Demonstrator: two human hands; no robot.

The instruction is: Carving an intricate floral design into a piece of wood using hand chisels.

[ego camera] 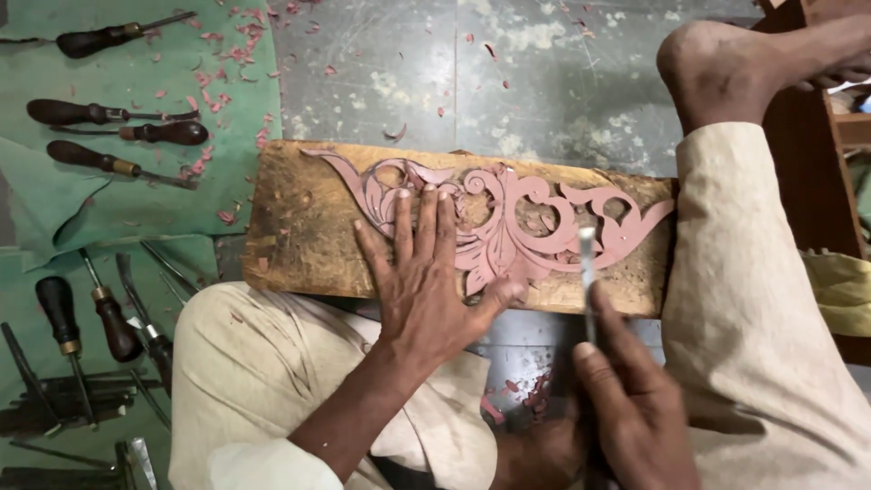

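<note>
Now the left hand (426, 272) presses flat, fingers spread, on the pink carving (494, 222); the right hand (631, 399) is clamped around a chisel (588, 272).

Left hand (425, 272) lay flat, fingers spread, on pink carved scrollwork (494, 227) fixed to a worn wooden board (299, 227). Right hand (631, 408) gripped a chisel (587, 263), blade tip touching the carving's right part. Dark-handled carving tools (109, 113) lay on green cloth (54, 200) at left, pink shavings scattered around
</note>
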